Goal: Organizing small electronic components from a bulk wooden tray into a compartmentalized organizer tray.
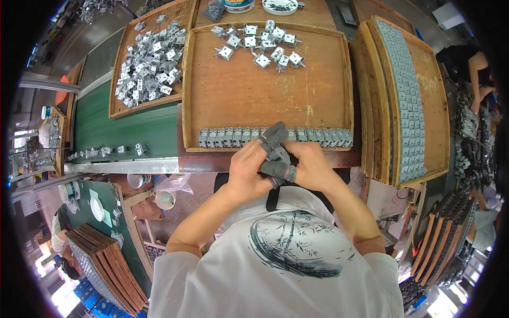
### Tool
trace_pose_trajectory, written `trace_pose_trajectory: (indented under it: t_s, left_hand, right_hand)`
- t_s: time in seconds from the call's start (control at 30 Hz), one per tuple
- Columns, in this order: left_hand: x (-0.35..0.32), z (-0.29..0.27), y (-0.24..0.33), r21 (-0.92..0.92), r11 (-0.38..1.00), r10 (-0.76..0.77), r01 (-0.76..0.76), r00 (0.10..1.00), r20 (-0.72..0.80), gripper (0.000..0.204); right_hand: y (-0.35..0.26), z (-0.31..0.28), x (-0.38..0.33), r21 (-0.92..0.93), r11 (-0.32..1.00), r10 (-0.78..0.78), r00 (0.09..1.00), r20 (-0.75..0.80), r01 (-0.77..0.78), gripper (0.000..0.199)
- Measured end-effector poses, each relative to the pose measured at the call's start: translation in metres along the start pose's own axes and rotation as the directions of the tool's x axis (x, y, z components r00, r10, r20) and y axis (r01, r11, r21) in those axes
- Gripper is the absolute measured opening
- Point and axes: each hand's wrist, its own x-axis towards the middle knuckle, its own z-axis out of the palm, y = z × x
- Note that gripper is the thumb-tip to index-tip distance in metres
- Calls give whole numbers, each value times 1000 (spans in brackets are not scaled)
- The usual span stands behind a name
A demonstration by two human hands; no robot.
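My left hand (246,165) and my right hand (310,161) meet over the near edge of a shallow wooden tray (254,98). Both have their fingers drawn in close together. Grey knitted finger covers (274,137) wrap some of the fingers; the palms and wrists are bare. Between the fingers is a small grey piece, mostly hidden, whose kind I cannot make out. Just beyond my hands, a tight row of small boxy metal parts (228,138) lines the tray's near side. Several loose metal parts with thin shafts (277,53) lie at its far side.
Left of the tray, another wooden tray holds a heap of metal parts (151,66). A green belt (122,135) carries a few more. Stacked trays (374,100) stand at right, the top one partly filled with rows (405,100). A tub (238,5) and white dish (280,5) sit beyond.
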Motion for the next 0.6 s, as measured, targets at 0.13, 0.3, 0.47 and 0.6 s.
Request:
trace_pose_trajectory:
  t_s: [0.13, 0.3, 0.47, 0.6]
  left_hand:
    - [-6, -9, -5, 49, 998, -32, 34, 999, -28, 72]
    - [-7, -42, -23, 342, 939, -50, 28, 997, 54, 59]
    - [-14, -121, -64, 402, 810, -391, 426, 905, -171, 50]
    - [-21, -131, -104, 458, 726, -613, 513, 785, 91, 51]
  right_hand:
    - [-11, 8, 4, -50, 996, 75, 997, -7, -75, 43]
    - [-14, -14, -3, -359, 927, -180, 970, -163, 112, 42]
    - [-5, -86, -57, 172, 966, 246, 893, -377, -193, 19]
    - [11, -122, -101, 210, 964, 259, 748, -612, -162, 17]
